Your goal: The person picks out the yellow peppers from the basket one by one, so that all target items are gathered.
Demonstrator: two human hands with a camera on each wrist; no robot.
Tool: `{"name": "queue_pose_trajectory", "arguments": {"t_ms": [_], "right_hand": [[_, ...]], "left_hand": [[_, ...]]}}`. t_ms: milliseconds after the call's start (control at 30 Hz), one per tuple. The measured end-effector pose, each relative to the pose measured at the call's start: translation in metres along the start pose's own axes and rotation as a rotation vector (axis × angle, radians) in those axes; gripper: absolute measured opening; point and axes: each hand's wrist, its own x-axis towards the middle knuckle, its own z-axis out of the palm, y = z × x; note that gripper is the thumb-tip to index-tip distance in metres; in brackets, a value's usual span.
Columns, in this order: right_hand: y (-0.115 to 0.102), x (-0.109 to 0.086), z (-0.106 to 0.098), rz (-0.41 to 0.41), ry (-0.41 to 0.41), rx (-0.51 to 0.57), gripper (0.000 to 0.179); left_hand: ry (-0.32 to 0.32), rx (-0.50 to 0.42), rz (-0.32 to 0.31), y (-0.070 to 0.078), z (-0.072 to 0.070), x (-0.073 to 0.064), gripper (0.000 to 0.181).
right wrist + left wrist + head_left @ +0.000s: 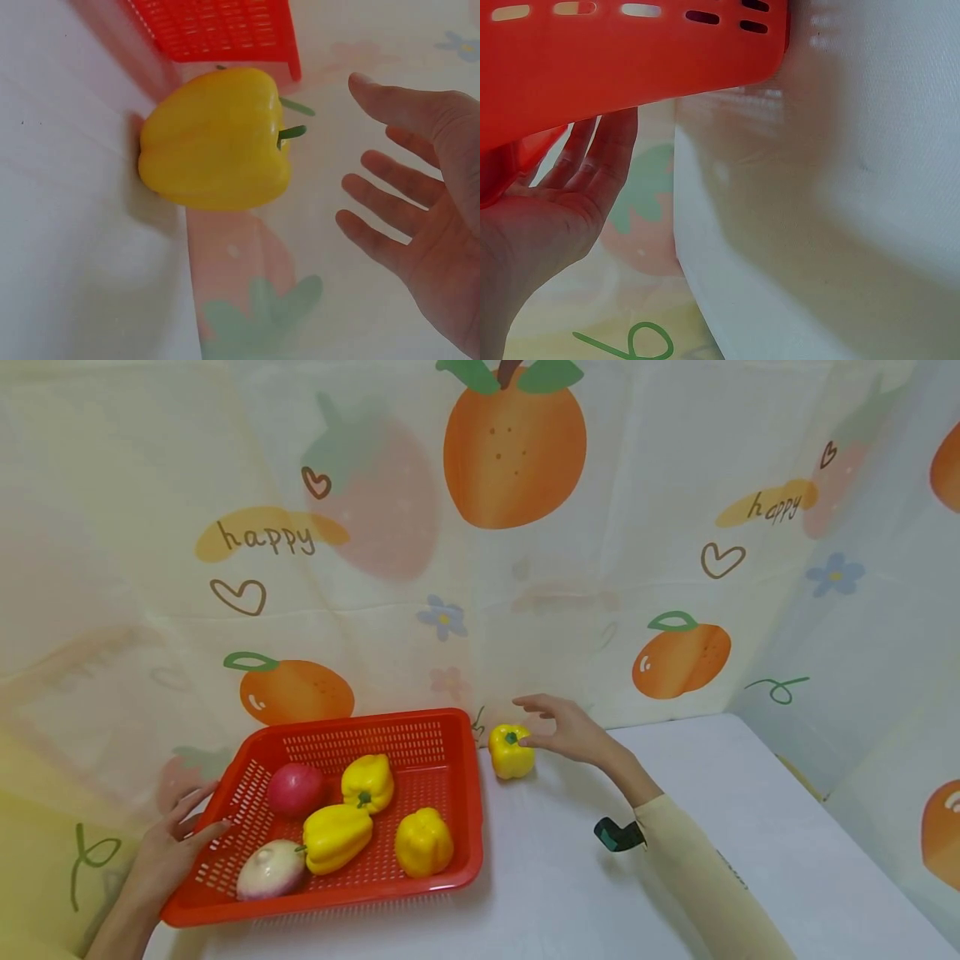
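Pale sleeve (pixel 697 860) nearest my head feed, lower right, a dark wrist unit (pixel 619 834) beside its cuff. Beyond the cuff, right grip (pixel 564 731): fingers and thumb spread wide, nothing in hold. Wrist feed shows a gap between it and the lone pepper (pixel 512 753); I judge the spread suits that rounded body.

Lone pepper stands on the white surface (pixel 547 877), just beside the basket (pixel 465 793), near the printed cloth (pixel 525 635) behind. Stem up; probably steady on its own base, needing no prop.

Left grip (pixel 168 852) is closed on the basket's left rim, thumb over the inner side, fingers on the outer. I take this as bracing, so the basket does not slide. Exact fingertip contact I cannot tell; the red wall hides it.

Inside the basket: three peppers (pixel 368 781), a red round item (pixel 296 790), a pale bulb (pixel 270 870). They lie loose; the walls presumably stop them rolling off.
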Motion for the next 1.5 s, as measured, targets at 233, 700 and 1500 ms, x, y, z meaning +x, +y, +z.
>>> {"name": "queue_pose_trajectory", "arguments": {"t_ms": [233, 700, 1500], "right_hand": [[-0.002, 0.001, -0.002, -0.007, -0.006, -0.012, 0.059], [-0.009, 0.002, 0.005, -0.055, -0.04, 0.012, 0.058], [-0.059, 0.014, 0.027, -0.207, -0.129, -0.052, 0.056]], "left_hand": [[0.011, 0.006, 0.023, -0.001, 0.0, 0.0, 0.072], [0.007, 0.014, -0.01, -0.001, 0.0, 0.0, 0.074], [0.019, 0.003, 0.013, 0.003, 0.002, -0.002, 0.074]]}}
